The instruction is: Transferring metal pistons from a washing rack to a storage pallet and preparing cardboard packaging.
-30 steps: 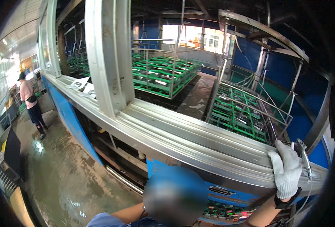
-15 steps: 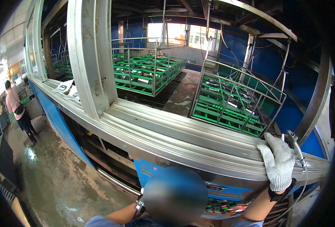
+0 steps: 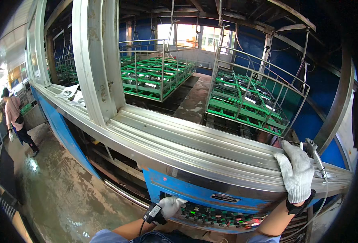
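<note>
My right hand (image 3: 298, 174), in a white knit glove, rests on the metal rail (image 3: 195, 139) with its fingers spread. Right beside its fingertips lies a metal air gun (image 3: 313, 149), from which a thin hose hangs. Lower down, my left hand (image 3: 171, 207) in a similar glove is at the left end of a control panel (image 3: 223, 216) with several coloured buttons and lights. One finger points toward the panel while the others look bent. Whether it touches a button is hard to make out. Behind the rail hangs a wire basket (image 3: 243, 103) of green racks holding shiny metal parts.
A second hanging basket (image 3: 158, 79) of green racks is farther left, past a thick metal post (image 3: 98, 60). Papers (image 3: 71, 94) lie on the rail beyond that post. Another person (image 3: 15, 115) stands on the wet floor (image 3: 61, 182) at far left.
The right basket has risen slightly above the rail. My left hand and the panel now show where a blurred round patch was. The person at left has turned. My right hand stays put.
</note>
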A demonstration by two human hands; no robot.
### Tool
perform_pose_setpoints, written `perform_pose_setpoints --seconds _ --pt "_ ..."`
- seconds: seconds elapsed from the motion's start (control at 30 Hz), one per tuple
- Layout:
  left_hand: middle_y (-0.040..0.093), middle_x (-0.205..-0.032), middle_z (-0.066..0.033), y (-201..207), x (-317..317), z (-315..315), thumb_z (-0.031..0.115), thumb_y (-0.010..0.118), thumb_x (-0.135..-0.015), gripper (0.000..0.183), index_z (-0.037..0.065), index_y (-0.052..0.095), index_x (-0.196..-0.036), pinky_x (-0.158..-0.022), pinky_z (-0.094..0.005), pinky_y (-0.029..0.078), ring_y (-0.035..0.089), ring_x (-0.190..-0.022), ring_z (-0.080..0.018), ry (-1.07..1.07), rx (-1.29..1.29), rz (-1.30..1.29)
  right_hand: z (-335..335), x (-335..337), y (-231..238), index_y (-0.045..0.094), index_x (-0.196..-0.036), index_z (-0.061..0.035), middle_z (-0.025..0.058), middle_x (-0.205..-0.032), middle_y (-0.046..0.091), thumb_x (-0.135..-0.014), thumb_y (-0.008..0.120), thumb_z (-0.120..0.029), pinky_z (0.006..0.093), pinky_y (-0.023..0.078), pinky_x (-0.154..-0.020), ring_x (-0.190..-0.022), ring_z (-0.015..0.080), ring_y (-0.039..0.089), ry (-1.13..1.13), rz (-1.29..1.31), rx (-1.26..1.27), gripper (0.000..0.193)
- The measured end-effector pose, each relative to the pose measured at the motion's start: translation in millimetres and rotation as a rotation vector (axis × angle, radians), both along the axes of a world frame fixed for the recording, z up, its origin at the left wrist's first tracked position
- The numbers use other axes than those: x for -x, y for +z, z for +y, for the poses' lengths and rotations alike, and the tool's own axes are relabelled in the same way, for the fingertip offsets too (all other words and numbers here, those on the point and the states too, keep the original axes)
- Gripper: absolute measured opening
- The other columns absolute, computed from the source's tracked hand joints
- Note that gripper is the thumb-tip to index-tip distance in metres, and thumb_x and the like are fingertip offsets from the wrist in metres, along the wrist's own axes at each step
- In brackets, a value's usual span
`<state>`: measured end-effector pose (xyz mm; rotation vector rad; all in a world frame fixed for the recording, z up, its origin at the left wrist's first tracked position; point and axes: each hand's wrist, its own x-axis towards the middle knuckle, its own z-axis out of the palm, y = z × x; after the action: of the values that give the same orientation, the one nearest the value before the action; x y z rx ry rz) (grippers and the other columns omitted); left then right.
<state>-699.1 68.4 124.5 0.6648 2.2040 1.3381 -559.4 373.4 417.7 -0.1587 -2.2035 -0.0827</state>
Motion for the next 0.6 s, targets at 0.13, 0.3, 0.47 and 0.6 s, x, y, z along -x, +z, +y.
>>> perform_pose_setpoints --seconds 0.13,0.3,0.47,0.6 --pt "0.076 -0.092 -0.0073 -10.8 -6.3 6.7 0.051 0.042 -0.11 0.055 0.004 0.071 -0.113 -0.069 -0.0326 0.06 0.073 -0.074 -0.0165 0.057 -0.087 -0.226 -1.0 -0.4 0.4 0.074 -0.116 -0.0016 0.0187 -0.103 0.074 -0.086 0.082 -0.026 0.0421 0.055 -0.093 -0.097 0.0355 0.071 -0.007 0.003 0.018 0.04" --pt "0.074 -0.085 -0.0105 -21.0 -9.6 9.2 0.057 0.042 -0.109 0.063 0.002 0.073 -0.111 -0.063 -0.0338 0.058 0.071 -0.068 -0.0197 0.086 -0.252 -0.461 -2.0 -0.8 2.0 0.074 -0.116 -0.0021 0.0189 -0.103 0.074 -0.085 0.082 -0.026 0.0422 0.055 -0.094 -0.096 0.0358 0.071 0.003 0.002 0.045 0.04" --pt "0.073 -0.081 -0.0124 -34.3 -9.2 9.2 0.063 0.042 -0.107 0.072 -0.002 0.073 -0.111 -0.062 -0.0335 0.058 0.069 -0.066 -0.0214 0.036 -0.38 -0.583 -3.2 0.8 2.1 0.075 -0.114 -0.0018 0.0189 -0.102 0.075 -0.084 0.083 -0.027 0.0428 0.055 -0.096 -0.095 0.0358 0.072 0.001 0.02 0.047 0.04" --pt "0.073 -0.08 -0.0148 -35.4 -12.5 12.7 0.063 0.04 -0.107 0.077 -0.007 0.072 -0.109 -0.065 -0.0353 0.06 0.07 -0.068 -0.0233 0.077 -0.484 -0.635 -3.3 1.4 0.8 0.075 -0.112 -0.0019 0.0188 -0.101 0.075 -0.083 0.084 -0.027 0.0457 0.053 -0.104 -0.093 0.036 0.072 -0.006 0.021 0.117 0.04"
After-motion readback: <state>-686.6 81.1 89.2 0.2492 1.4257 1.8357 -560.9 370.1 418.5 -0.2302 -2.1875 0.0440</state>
